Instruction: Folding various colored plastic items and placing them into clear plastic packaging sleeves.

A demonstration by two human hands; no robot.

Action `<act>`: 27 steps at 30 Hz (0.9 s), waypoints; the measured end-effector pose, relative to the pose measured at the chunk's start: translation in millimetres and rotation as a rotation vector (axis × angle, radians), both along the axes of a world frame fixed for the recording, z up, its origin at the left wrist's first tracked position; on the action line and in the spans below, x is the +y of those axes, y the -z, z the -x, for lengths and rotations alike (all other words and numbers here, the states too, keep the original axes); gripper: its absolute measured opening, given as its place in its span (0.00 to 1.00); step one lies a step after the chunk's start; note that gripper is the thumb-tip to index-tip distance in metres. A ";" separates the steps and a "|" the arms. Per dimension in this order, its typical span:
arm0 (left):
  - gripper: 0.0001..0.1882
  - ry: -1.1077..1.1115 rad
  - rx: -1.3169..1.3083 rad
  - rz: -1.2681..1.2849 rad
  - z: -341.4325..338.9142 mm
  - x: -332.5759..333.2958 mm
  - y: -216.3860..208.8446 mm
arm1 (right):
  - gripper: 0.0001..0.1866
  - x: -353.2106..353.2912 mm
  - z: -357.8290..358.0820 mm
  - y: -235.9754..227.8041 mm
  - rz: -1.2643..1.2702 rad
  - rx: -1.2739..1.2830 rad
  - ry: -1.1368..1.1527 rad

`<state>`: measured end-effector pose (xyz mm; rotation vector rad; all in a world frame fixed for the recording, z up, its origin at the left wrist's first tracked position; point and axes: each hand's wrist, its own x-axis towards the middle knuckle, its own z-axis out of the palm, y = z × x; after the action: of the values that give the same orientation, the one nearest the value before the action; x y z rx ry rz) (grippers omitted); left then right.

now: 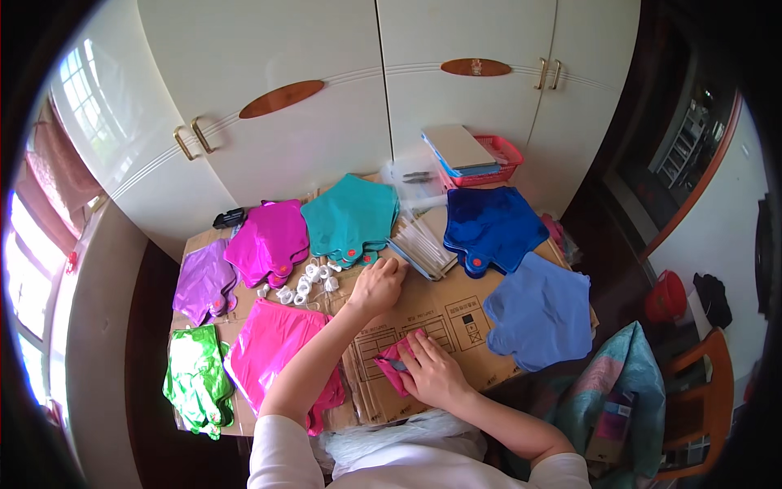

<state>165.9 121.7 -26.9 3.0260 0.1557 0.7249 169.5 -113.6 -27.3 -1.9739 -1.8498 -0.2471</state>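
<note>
My right hand point(433, 373) lies over a small folded pink foil piece point(389, 375), pressing it on the cardboard with fingers stretched out. A greyish patch shows on that piece beside the thumb. Farther forward, my left hand point(378, 287) is closed with curled fingers, beside an open box of thin white sticks point(427, 244). Its fingertips are partly hidden, so whatever it may hold I cannot make out. Just beyond it lies a stack of teal star-shaped foil balloons point(350, 213). Several small white rings point(305, 285) are scattered left of my left forearm.
Flat foil balloons lie around the cardboard-covered table point(497, 371): magenta point(267, 238), purple point(202, 281), green point(195, 379), pink point(273, 342), dark blue point(495, 226) and light blue point(544, 310). A red basket point(507, 159) stands behind. White cabinets rise at the back; a wooden chair point(709, 383) is right.
</note>
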 end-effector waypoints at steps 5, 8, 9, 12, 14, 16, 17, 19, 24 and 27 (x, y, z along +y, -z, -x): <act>0.15 0.054 0.107 0.045 17.9 -1.9 -7.5 | 0.27 -1.6 -2.0 -1.2 -0.004 0.025 0.006; 0.13 0.122 0.002 -0.020 39.9 -0.7 -4.6 | 0.34 -3.2 -4.8 -3.3 0.026 0.026 -0.028; 0.13 0.121 0.007 -0.038 45.2 -1.3 -8.6 | 0.37 -5.9 -4.5 -5.0 0.044 0.024 -0.044; 0.13 0.096 0.105 -0.109 57.1 -1.4 -6.5 | 0.47 -20.5 2.4 -18.7 0.113 0.005 -0.139; 0.13 0.107 0.139 -0.140 64.1 -3.7 -2.7 | 0.52 -32.6 8.1 -26.0 0.199 -0.025 -0.190; 0.13 0.161 0.124 -0.156 73.3 -12.7 -3.1 | 0.43 -45.2 14.1 -32.7 0.239 -0.033 -0.221; 0.12 0.173 0.170 -0.140 80.5 -19.6 -2.9 | 0.39 -49.5 15.4 -24.9 0.206 -0.135 -0.210; 0.13 0.213 0.261 -0.102 96.6 -48.2 -16.6 | 0.29 -59.5 16.1 -7.6 0.147 -0.333 -0.173; 0.13 0.173 0.194 0.082 159.6 -114.9 -32.9 | 0.18 -75.7 10.8 -19.4 0.051 -0.119 -0.219; 0.17 0.124 0.183 0.104 188.3 -138.3 -36.9 | 0.19 -76.6 -6.7 -27.2 -0.008 0.058 -0.214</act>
<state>-22.4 -16.7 10.1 2.9663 0.0089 0.4172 176.2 -190.2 -0.1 -1.7419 -1.9989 -0.1307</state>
